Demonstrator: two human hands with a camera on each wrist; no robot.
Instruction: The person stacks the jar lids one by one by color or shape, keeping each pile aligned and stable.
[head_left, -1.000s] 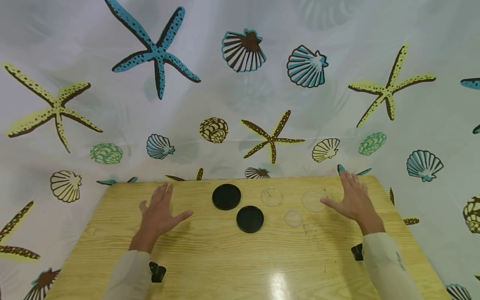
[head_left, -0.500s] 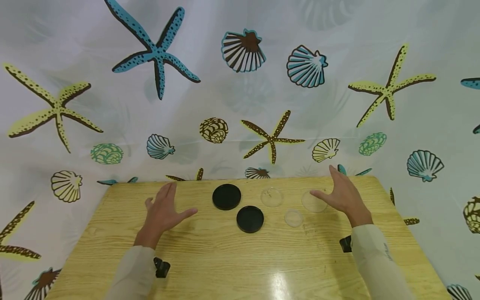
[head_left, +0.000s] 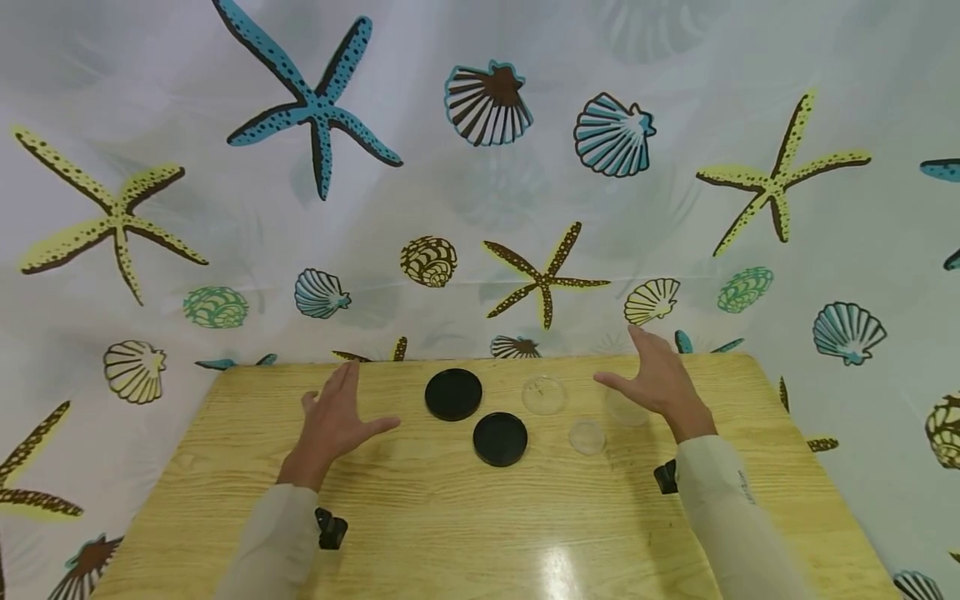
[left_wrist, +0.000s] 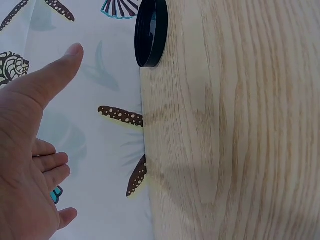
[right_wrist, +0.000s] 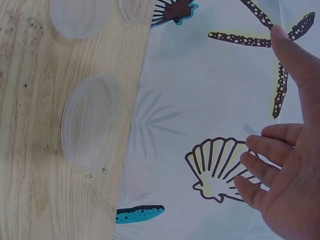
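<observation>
My left hand [head_left: 333, 425] hovers over the left part of the table, thumb spread from the fingers, holding nothing. Nearest to it is a black round shallow dish or lid [head_left: 453, 394], whose raised rim shows in the left wrist view. A second black round piece [head_left: 500, 439] lies nearer to me. On the right, my right hand [head_left: 656, 383] is held up with its thumb out and nothing in its grasp. Below it lies a clear round lid-like disc [head_left: 626, 411], partly hidden by the hand. Another clear disc [head_left: 543, 395] and a smaller clear one [head_left: 587, 437] lie left of it.
The wooden table [head_left: 480, 525] ends at the back against a hanging white cloth [head_left: 450, 192] printed with starfish and shells. A black wrist mount [head_left: 331, 529] sits under the left sleeve, another [head_left: 666, 477] under the right.
Both hands have moved inward over the table: the right one leftward over the rightmost clear disc, the left one slightly to the right. The discs have stayed in place.
</observation>
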